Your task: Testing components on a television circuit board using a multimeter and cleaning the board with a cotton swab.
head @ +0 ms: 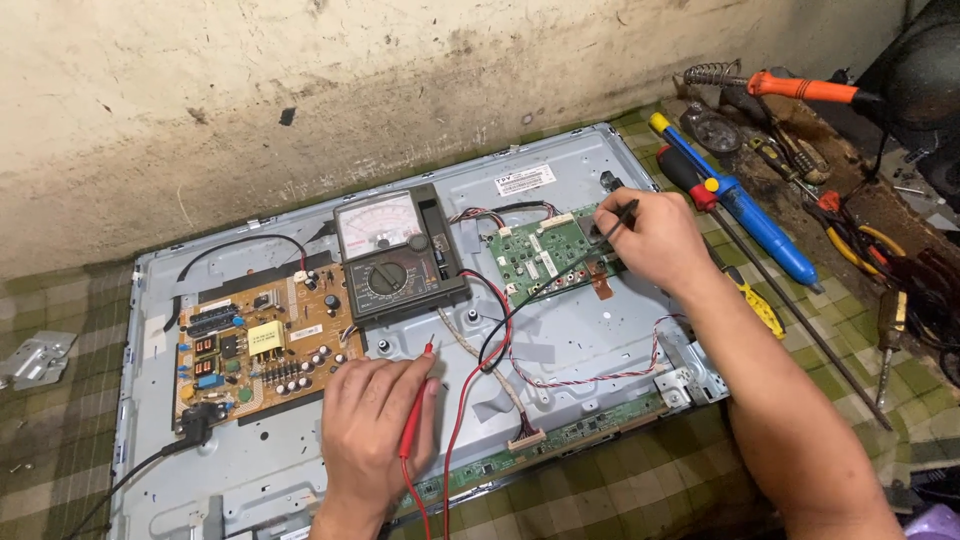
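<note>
left hand (372, 420) at lower centre pinches the red probe (415, 412), tip angled up off the metal back panel (575, 345), likely kept clear of contacts. right hand (660, 240) at upper right closes on the black probe (612, 217), tip pressed onto the green board (535, 255) to read a point. analog multimeter (397, 250) leans at centre, dial facing up so it stays readable. brown power board (262, 350) sits left. panel lies flat on a checkered cloth (620, 490) over the bench; blue desoldering pump (745, 208) and orange soldering iron (800, 88) at upper right; stained wall (300, 90) behind.
</note>
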